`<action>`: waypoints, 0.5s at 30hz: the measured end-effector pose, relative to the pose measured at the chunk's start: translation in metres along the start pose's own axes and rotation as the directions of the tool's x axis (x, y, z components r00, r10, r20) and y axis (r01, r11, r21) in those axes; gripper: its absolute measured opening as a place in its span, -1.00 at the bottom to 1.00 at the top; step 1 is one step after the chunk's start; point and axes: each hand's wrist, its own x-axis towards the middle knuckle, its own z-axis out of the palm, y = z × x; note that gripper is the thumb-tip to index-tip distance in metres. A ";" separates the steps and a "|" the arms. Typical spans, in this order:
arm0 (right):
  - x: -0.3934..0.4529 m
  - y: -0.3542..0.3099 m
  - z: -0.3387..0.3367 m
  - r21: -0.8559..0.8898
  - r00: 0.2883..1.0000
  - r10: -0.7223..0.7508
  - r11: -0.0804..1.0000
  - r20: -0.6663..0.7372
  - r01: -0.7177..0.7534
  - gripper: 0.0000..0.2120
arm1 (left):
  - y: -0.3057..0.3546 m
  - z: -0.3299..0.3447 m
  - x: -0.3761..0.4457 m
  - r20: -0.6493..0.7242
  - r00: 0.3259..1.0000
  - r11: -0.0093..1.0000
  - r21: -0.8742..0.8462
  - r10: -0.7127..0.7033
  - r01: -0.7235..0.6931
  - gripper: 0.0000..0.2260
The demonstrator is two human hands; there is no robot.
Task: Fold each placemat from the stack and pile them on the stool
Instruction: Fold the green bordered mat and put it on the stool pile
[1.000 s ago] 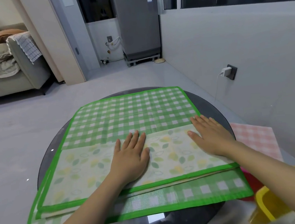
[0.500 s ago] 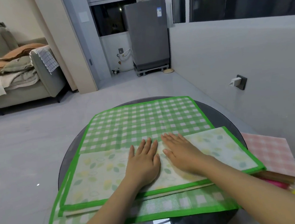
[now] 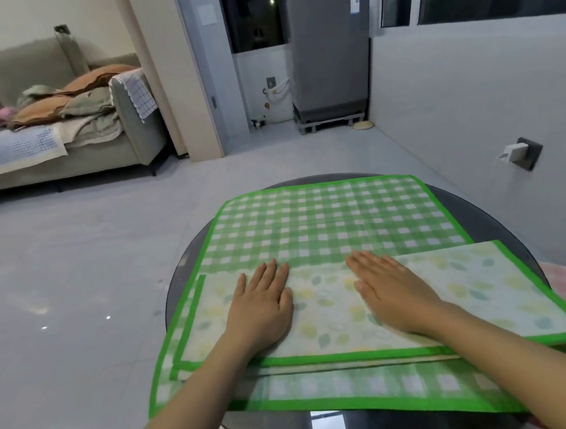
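Left hand (image 3: 264, 310) and right hand (image 3: 392, 290) press flat-fingered, gripping nothing, creasing the folded green placemat (image 3: 327, 224) near the tabletop's (image 3: 186, 274) front edge.

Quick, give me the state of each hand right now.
Left hand: open, flat, pressing the folded leaf-print flap of the green placemat.
Right hand: open, flat, pressing the same flap.

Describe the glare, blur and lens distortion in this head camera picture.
Head view: ceiling lights glare off the glossy floor and the dark glass table; wide-angle bending curves the wall and window lines; both flat hands, left hand and right hand, and the leaf-print placemat look fairly sharp; windows are dark.
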 end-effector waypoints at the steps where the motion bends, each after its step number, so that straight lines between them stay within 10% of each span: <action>1: 0.001 0.000 0.001 -0.004 1.000 0.000 1.000 0.001 0.000 -0.51 | -0.010 -0.001 -0.003 -0.006 1.000 1.000 0.006 -0.026 0.026 -0.54; 15: -0.005 -0.029 -0.007 0.038 0.996 -0.001 0.999 -0.090 0.005 -0.52 | -0.043 -0.024 -0.021 -0.147 0.914 0.926 -0.032 -0.377 0.377 -0.43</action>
